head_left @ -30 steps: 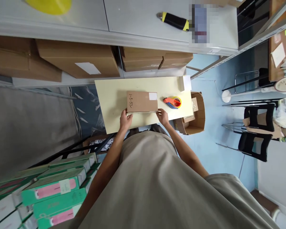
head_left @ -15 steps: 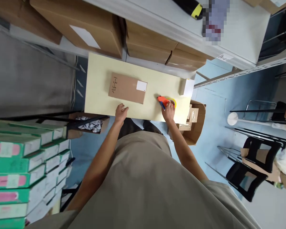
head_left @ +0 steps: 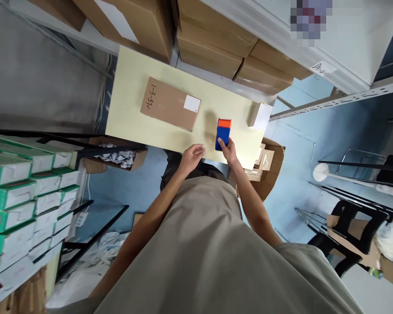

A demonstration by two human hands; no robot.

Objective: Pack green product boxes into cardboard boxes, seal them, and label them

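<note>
A flat brown cardboard box (head_left: 169, 103) with a white label and handwritten numbers lies on the pale yellow table (head_left: 131, 113). My right hand (head_left: 228, 151) is closed round a blue and orange tape dispenser (head_left: 223, 133), lifted just above the table's near edge. My left hand (head_left: 192, 156) hovers at the table's near edge beside it, fingers loosely curled, holding nothing. The box lies apart from both hands, up and to the left.
A small white box (head_left: 261, 116) sits at the table's right end. Large cardboard boxes (head_left: 212, 48) fill the shelf behind. An open carton (head_left: 268, 170) stands on the floor right of the table. Green-and-white boxes (head_left: 22, 183) are stacked at left. Black chairs (head_left: 347, 244) stand at right.
Both hands let go of the brown box. My right hand reached to the tape dispenser, took it and lifted it. My left hand drew back to the table's edge.
</note>
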